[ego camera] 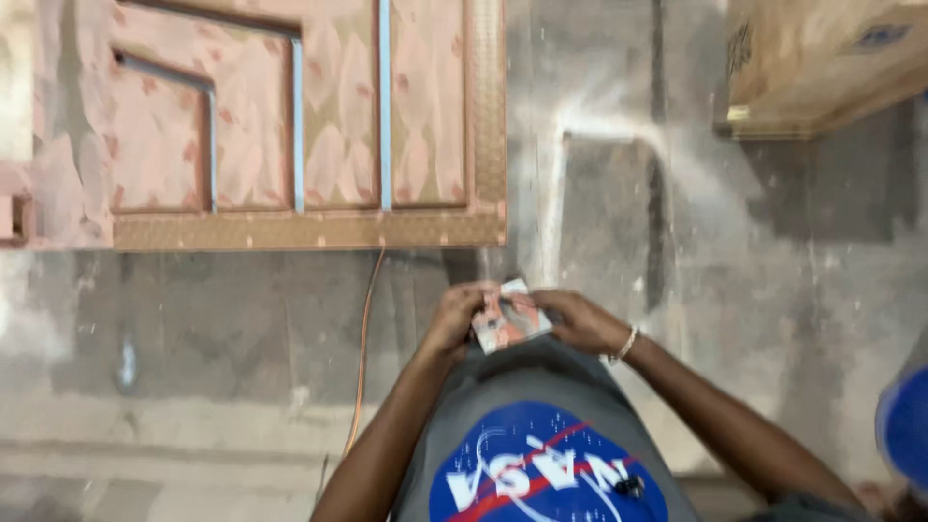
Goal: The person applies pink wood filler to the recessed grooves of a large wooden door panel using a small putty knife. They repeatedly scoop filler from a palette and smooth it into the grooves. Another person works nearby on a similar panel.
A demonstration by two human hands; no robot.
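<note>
Both of my hands meet in front of my belly over a dusty floor. Between them I hold a small folded sheet (509,319), pinkish and white, like a worn piece of abrasive paper. My left hand (454,317) grips its left edge with curled fingers. My right hand (580,321) pinches its right edge, and a pale bracelet (626,344) sits on that wrist. My grey shirt with a round blue emblem (541,474) fills the bottom of the view.
A large wooden door panel (309,230) lies flat at the upper left, coated in pink filler, with a carved border. A thin orange cord (364,338) runs down from it. A wooden crate (822,68) sits top right. A blue object (907,425) shows at the right edge.
</note>
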